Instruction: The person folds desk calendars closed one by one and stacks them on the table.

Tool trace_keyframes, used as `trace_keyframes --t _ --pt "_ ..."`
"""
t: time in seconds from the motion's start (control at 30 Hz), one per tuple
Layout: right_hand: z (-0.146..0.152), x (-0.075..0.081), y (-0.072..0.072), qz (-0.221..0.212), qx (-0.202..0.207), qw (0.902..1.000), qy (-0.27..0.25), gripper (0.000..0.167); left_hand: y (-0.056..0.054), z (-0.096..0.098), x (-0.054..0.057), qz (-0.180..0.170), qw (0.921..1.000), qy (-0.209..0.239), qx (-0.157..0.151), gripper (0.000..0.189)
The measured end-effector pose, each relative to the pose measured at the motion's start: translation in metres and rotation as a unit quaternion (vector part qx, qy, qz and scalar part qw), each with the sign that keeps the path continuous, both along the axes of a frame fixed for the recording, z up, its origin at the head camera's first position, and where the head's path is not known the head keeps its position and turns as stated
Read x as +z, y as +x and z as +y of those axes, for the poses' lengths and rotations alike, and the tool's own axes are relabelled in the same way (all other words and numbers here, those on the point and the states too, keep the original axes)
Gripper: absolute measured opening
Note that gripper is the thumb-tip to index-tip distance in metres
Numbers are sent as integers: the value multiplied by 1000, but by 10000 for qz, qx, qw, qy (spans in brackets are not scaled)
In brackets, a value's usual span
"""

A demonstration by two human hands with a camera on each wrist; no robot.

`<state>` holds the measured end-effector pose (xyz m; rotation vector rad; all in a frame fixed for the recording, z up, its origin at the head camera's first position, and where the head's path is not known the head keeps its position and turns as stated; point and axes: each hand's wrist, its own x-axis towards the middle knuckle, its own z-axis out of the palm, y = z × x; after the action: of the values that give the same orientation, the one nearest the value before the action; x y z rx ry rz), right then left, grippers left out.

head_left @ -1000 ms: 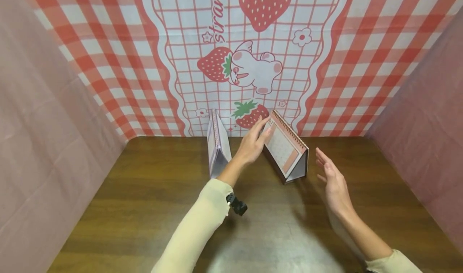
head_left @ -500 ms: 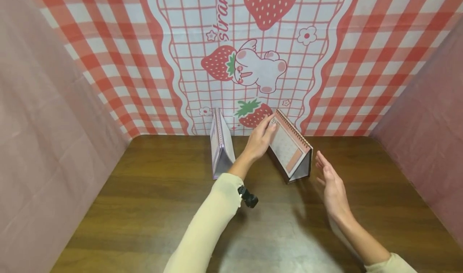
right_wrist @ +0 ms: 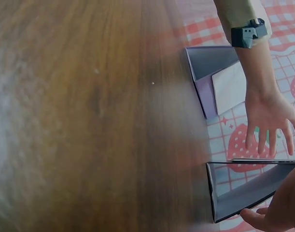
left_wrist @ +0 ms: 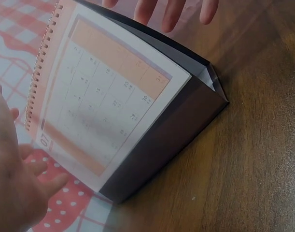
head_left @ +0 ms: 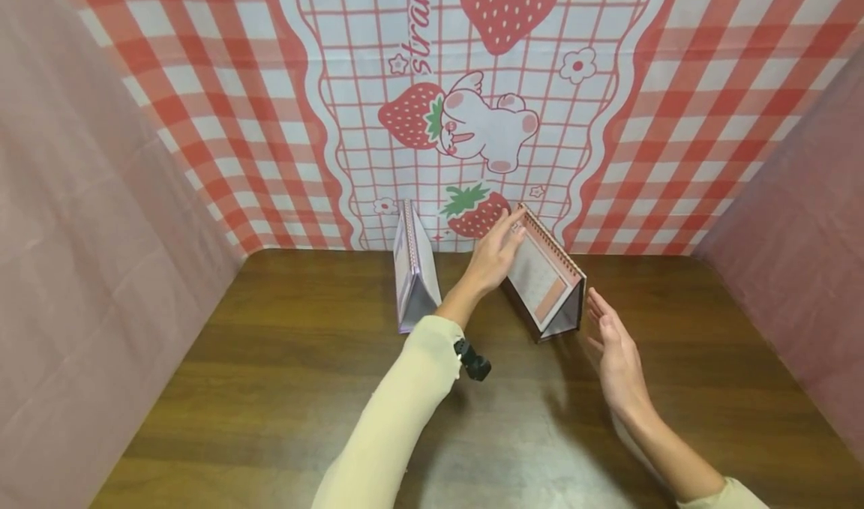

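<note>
A spiral-bound desk calendar (head_left: pixel 540 276) with a pink-and-white page marked 07 stands tent-like on the table, angled, right of centre. At its far-left end is my left hand (head_left: pixel 496 258), fingers extended beside the page; whether they touch it is unclear. My right hand (head_left: pixel 619 363) is by the calendar's right end, fingers fairly straight and close to its back. In the left wrist view, the calendar's page (left_wrist: pixel 104 101) lies between the left hand (left_wrist: pixel 14 179) and the other hand's fingertips (left_wrist: pixel 171 17). The right wrist view shows the calendar's hollow end (right_wrist: pixel 244 188).
A second desk calendar (head_left: pixel 413 276), purple-edged, stands left of the left forearm. The brown wooden table (head_left: pixel 270 389) meets a strawberry-patterned cloth (head_left: pixel 472 119) at the back. Pink cloths (head_left: pixel 121 232) hang at both sides.
The left hand has shifted slightly right towards the pink calendar, and the right hand slightly left towards it. The head view has turned a little; both calendars appear to stay in place.
</note>
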<state>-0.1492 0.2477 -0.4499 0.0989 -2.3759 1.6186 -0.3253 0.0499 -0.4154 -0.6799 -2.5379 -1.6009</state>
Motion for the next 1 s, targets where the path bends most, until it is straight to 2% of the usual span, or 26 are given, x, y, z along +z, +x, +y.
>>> trace_keyframes --t 0.27,0.73,1.0 --pt "-1 -2 2 -6 -72 10000 -9 60 -4 1 -1 -90 9999 -62 -97 59" --pt "-3 -3 4 -56 -27 9998 -184 58 -7 1 -2 125 9990 -224 -365 58" --pt "-3 -6 3 69 -12 9997 -250 58 -7 0 -1 319 9976 -320 -518 56"
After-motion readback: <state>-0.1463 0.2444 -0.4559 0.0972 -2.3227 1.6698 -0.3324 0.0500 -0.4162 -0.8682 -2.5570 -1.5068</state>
